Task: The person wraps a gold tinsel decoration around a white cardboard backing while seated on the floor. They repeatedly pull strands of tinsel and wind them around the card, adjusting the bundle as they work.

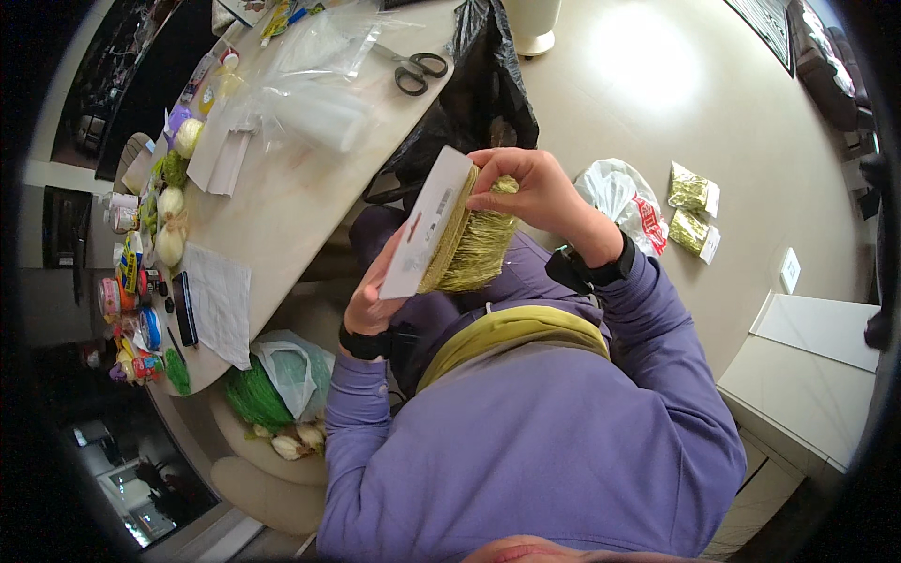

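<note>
Above my lap is a white header card (431, 225) with a hang slot, print and a barcode. Gold-green metallic fringe trim (482, 246) is attached behind it, its braided band along the card and its strands hanging to the right. My left hand (373, 295) grips the card's lower left edge, with some fingers hidden behind it. With thumb and fingers, my right hand (517, 184) pinches the upper end of the trim near the card's top corner. Both wrists wear black bands.
On the table (281, 232) lie clear plastic bags (317, 105), scissors (420, 72), a white cloth (217, 302), a phone (185, 308) and onion-like craft pieces (170, 225). A black bag (486, 91) hangs by its edge. Two fringe packets (693, 236) and a white bag (612, 190) rest on the floor.
</note>
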Available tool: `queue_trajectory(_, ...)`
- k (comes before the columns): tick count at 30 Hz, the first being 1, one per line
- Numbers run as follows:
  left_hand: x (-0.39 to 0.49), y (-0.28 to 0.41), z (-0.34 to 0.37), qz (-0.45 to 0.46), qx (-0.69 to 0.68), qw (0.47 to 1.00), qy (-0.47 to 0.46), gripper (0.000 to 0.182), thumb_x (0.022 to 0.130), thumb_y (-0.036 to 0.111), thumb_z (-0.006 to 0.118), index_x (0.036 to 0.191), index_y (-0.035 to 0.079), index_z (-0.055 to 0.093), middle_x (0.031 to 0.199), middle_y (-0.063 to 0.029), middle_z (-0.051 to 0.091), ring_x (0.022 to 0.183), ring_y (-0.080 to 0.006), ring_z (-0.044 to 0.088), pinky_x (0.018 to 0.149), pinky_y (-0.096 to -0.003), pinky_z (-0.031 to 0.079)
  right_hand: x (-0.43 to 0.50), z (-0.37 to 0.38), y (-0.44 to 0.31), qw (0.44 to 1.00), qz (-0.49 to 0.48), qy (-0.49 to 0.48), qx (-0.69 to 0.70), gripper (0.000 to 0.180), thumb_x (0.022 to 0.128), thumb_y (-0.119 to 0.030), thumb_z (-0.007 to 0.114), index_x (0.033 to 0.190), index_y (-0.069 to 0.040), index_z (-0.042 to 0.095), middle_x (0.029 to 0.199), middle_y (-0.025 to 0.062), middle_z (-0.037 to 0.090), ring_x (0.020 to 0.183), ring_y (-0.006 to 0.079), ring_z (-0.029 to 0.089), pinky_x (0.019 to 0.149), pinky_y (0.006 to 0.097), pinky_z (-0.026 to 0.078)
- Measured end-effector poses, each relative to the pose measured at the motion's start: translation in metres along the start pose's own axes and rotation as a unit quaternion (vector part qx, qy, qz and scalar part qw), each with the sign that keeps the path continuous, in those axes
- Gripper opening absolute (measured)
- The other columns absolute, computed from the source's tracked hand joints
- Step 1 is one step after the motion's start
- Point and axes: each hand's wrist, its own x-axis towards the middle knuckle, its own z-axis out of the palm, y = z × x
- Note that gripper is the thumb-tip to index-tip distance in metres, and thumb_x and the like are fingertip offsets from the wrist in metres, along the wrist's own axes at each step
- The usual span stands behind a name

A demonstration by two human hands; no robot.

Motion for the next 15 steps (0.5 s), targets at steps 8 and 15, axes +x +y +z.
queue_trajectory(8,0.016,0.015,-0.004,-0.136,0.315,0.930,0.133,0.060,0.096,0.034,0.061,0.138,-0.003,0.043,0.139,-0.0134,0.049,0.126,-0.0190,0.046,0.104,-0.0326,0.037,0.008,0.025,-0.007,0.983,-0.073,-0.078,-0.152,0.014,0.073,-0.005,0.076,0.079,0.001,0.065,0.108,0.0210,0.068,0.093,0.0373,0.067,0.077,0.0401,0.055)
queue_trajectory(15,0.030,-0.007,-0.007,0.040,0.538,0.815,0.210,0.034,0.101,0.026,0.053,0.106,-0.006,0.063,0.092,-0.0208,0.067,0.082,-0.0326,0.063,0.077,-0.0363,0.049,0.011,0.024,0.004,0.981,-0.092,-0.080,-0.152,0.015,0.073,-0.006,0.076,0.078,0.001,0.065,0.096,0.0205,0.068,0.092,0.0371,0.066,0.077,0.0394,0.054)
